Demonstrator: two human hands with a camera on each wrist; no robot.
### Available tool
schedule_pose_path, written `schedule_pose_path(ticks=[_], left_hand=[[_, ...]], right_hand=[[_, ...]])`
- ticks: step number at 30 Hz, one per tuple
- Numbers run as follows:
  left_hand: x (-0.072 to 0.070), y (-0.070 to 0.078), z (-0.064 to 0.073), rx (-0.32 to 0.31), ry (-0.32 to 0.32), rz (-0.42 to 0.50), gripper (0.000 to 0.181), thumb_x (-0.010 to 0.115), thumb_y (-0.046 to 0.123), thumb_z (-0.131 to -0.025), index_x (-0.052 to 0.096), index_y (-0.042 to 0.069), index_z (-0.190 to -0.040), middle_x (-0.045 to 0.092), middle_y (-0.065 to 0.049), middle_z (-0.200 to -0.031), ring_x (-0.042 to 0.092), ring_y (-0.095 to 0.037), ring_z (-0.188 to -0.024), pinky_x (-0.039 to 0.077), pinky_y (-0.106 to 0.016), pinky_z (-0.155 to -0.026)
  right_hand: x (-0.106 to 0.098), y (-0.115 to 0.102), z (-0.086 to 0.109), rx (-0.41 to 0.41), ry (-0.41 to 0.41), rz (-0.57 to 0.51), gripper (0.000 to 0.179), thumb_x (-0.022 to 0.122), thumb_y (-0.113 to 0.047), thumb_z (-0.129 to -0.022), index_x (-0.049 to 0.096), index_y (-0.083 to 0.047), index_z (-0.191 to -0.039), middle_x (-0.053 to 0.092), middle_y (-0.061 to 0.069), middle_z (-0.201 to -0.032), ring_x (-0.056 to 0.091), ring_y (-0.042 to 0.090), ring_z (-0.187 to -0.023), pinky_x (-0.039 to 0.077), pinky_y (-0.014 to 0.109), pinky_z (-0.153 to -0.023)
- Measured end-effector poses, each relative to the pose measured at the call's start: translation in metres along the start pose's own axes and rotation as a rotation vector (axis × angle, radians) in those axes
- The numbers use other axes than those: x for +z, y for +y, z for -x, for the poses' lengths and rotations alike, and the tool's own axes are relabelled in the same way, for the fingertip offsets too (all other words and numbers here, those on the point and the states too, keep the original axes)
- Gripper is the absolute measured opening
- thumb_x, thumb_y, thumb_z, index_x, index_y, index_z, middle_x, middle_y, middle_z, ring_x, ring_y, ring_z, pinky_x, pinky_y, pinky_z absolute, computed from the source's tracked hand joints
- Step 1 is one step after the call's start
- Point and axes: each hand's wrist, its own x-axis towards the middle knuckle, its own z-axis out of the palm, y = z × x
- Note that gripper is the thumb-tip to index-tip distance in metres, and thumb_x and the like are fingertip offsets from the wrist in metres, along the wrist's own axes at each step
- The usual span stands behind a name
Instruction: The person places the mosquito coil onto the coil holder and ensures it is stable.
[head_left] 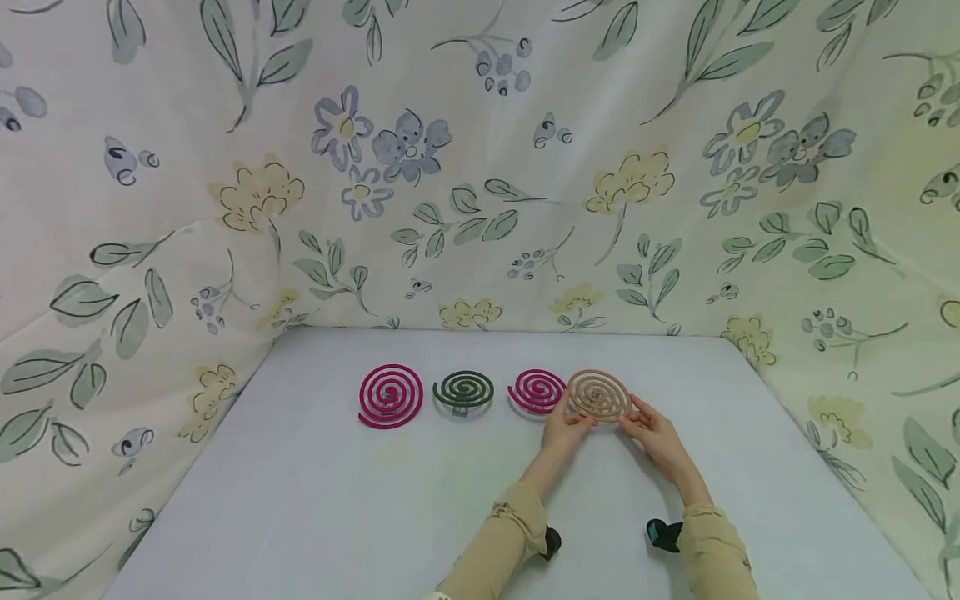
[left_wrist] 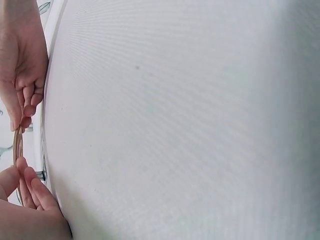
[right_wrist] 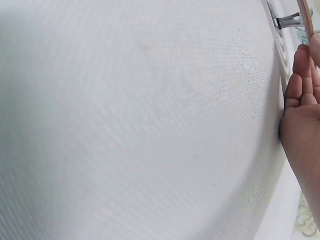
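A tan mosquito coil (head_left: 597, 396) stands at the right end of a row of coils, tilted with its face toward me. My left hand (head_left: 562, 429) pinches its lower left rim between thumb and fingers. At the lower right rim my right hand (head_left: 652, 432) pinches it too. From the left wrist view the coil (left_wrist: 18, 145) appears edge-on between both hands. A small metal stand (right_wrist: 290, 21) shows close to the coil in the right wrist view; whether they touch I cannot tell.
Left of the tan coil are a magenta coil (head_left: 537, 390), a dark green coil (head_left: 464, 388) on a small metal stand (head_left: 460, 410), and another magenta coil (head_left: 391, 396). All are on a white table (head_left: 337, 500). Floral cloth (head_left: 480, 167) hangs behind and at the sides.
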Motion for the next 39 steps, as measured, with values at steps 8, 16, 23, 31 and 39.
schedule_pose_path(ticks=[8,16,23,31,39], left_hand=[[-0.002,0.000,0.001,0.005,-0.017,0.004,0.071,0.068,-0.002,-0.080,0.035,-0.005,-0.142,0.067,-0.025,-0.079,0.050,0.001,-0.060,0.041,-0.015,-0.061],[0.000,-0.001,0.002,0.039,-0.006,0.015,0.068,0.065,-0.007,-0.080,0.035,-0.008,-0.141,0.064,-0.030,-0.078,0.046,0.003,-0.059,0.039,-0.012,-0.058],[0.003,-0.018,-0.007,0.094,0.012,0.008,0.064,0.067,-0.005,-0.079,0.041,-0.006,-0.137,0.067,-0.025,-0.076,0.058,-0.010,-0.061,0.046,-0.020,-0.059],[0.014,-0.090,-0.047,0.239,-0.001,0.000,0.063,0.068,0.006,-0.083,0.041,0.005,-0.140,0.068,-0.002,-0.068,0.063,-0.008,-0.062,0.049,-0.021,-0.056],[0.003,0.007,0.006,0.046,0.038,0.011,0.057,0.059,-0.013,-0.080,0.039,-0.012,-0.134,0.063,-0.031,-0.076,0.066,-0.035,-0.072,0.044,-0.015,-0.059]], right_hand=[[-0.001,-0.002,0.001,0.038,0.009,0.006,0.071,0.059,-0.013,-0.093,0.018,0.004,-0.148,0.054,-0.018,-0.087,0.051,-0.008,-0.080,0.044,0.012,-0.075],[-0.001,-0.001,0.001,0.039,0.028,-0.009,0.069,0.058,-0.012,-0.093,0.019,0.004,-0.148,0.054,-0.019,-0.082,0.052,-0.006,-0.078,0.043,0.013,-0.075],[0.000,0.000,0.000,0.038,0.026,0.010,0.069,0.058,-0.012,-0.093,0.018,0.004,-0.148,0.055,-0.018,-0.083,0.054,-0.004,-0.078,0.043,0.013,-0.075],[0.002,-0.002,0.000,0.035,0.043,0.007,0.067,0.058,-0.012,-0.093,0.023,0.006,-0.146,0.056,-0.019,-0.079,0.054,-0.003,-0.075,0.044,0.015,-0.072],[0.003,-0.003,0.000,0.039,0.058,-0.006,0.063,0.056,-0.009,-0.093,0.026,0.005,-0.146,0.055,-0.018,-0.074,0.053,-0.002,-0.072,0.043,0.016,-0.071]])
